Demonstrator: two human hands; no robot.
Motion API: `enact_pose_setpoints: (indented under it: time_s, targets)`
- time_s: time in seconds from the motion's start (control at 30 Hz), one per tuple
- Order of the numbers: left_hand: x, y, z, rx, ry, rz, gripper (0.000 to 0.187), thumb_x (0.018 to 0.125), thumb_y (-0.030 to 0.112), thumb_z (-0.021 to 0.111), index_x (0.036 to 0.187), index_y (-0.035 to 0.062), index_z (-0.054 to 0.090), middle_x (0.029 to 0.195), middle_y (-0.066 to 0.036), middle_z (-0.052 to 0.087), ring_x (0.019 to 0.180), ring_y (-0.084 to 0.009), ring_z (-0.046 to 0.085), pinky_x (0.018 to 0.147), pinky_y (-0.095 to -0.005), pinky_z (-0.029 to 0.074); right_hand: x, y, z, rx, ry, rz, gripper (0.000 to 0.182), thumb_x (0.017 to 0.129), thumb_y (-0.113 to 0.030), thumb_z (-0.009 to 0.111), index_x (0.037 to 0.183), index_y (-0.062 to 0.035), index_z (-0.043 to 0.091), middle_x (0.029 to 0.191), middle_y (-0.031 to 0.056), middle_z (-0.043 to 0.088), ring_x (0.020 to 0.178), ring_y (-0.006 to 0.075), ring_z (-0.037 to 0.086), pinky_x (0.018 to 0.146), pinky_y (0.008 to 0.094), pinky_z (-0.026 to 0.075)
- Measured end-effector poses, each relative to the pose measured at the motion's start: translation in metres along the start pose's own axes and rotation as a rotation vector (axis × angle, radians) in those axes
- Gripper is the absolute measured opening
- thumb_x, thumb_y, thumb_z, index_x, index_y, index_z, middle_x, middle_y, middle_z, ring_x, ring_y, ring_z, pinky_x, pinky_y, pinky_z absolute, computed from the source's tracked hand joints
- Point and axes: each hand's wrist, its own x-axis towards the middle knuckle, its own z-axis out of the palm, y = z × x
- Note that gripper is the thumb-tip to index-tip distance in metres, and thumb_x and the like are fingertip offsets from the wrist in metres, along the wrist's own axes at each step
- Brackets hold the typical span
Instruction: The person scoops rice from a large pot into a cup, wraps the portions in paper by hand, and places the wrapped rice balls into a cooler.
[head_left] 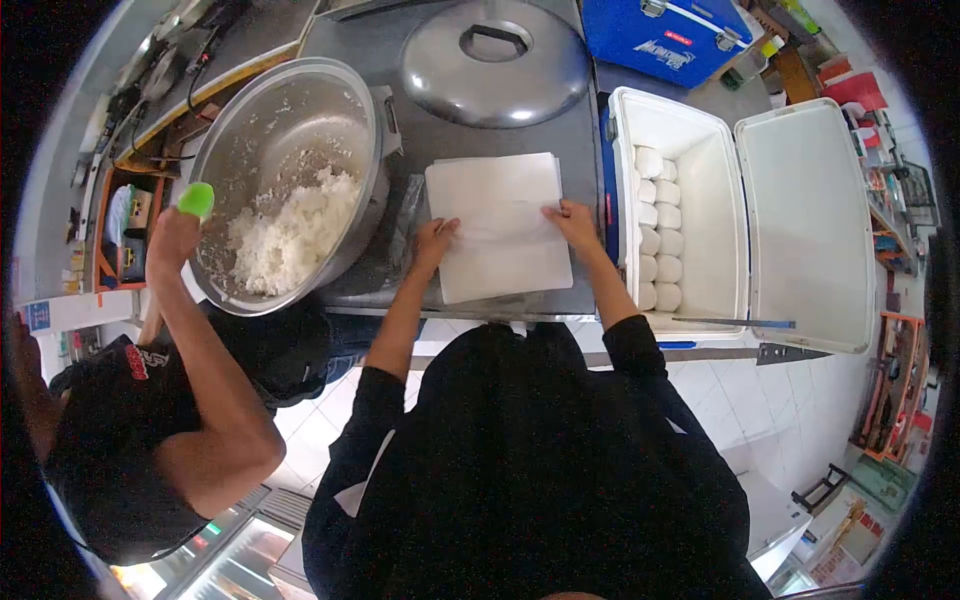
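A stack of white paper sheets (505,262) lies on the grey metal table in front of me. My left hand (434,243) is at its left edge, fingers closed on the paper. On the opposite side, my right hand (574,226) pinches the right edge. The upper sheet bows slightly between my hands. Left of the stack, a crumpled clear plastic bag (405,215) lies beside a large metal pot (372,190) holding white rice (300,235).
A big metal lid (450,75) lies behind the paper. To the right, an open white cooler (705,240) holds rows of round white packets (668,243). A blue cooler (640,30) stands behind it. At left, a co-worker's hand (175,238) holds a green scoop (196,200) over the pot's rim.
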Motion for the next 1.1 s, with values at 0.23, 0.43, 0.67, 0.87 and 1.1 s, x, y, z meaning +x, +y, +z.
enact_pose_setpoints:
  time_s: [0.23,0.43,0.67,0.87,1.1]
  targets:
    - [-0.030,-0.005,0.065,0.939,0.151,1.087,0.051,0.086,0.025,0.057,0.131,0.0070,0.041,0.137,-0.014,0.040,0.130,-0.0296,0.035,0.107,-0.0423,0.029,-0.001,0.006,0.010,0.125,0.070,0.091,0.028,0.083,-0.022,0.070,0.096,0.0020,0.064,0.079,0.0054,0.065,0.067,0.0103,0.057,0.061,0.0251,0.046]
    - [-0.026,0.012,0.082,1.004,0.037,0.992,0.060,0.088,0.026,0.052,0.141,0.0081,0.031,0.147,-0.008,0.030,0.137,-0.0257,0.026,0.110,-0.0397,0.025,-0.025,0.017,-0.009,-0.407,0.031,-0.114,0.027,0.083,-0.023,0.070,0.095,0.0007,0.064,0.087,0.0059,0.062,0.079,0.0117,0.057,0.065,0.0263,0.047]
    - [-0.024,0.023,0.070,1.087,-0.053,0.988,0.060,0.088,0.026,0.051,0.141,0.0081,0.030,0.148,-0.006,0.028,0.138,-0.0238,0.025,0.110,-0.0379,0.025,-0.019,0.040,-0.006,0.267,0.131,0.072,0.024,0.085,-0.021,0.067,0.096,-0.0003,0.061,0.096,0.0048,0.058,0.087,0.0119,0.054,0.072,0.0260,0.047]
    - [-0.029,0.037,0.072,0.998,-0.117,0.919,0.060,0.088,0.022,0.051,0.141,0.0069,0.030,0.149,-0.008,0.027,0.138,-0.0263,0.024,0.109,-0.0397,0.026,0.090,0.029,0.004,-0.069,0.280,-0.253,0.037,0.077,-0.010,0.072,0.109,-0.0061,0.055,0.106,0.0072,0.057,0.095,0.0186,0.055,0.083,0.0305,0.046]
    - [0.018,0.046,0.055,0.815,0.177,0.819,0.069,0.083,0.019,0.059,0.143,0.0062,0.026,0.149,-0.012,0.025,0.137,-0.0309,0.023,0.107,-0.0425,0.026,0.107,-0.034,-0.008,0.238,-0.237,-0.197,0.088,0.064,0.014,0.069,0.136,-0.0158,0.027,0.108,0.0076,0.054,0.098,0.0166,0.054,0.079,0.0288,0.051]
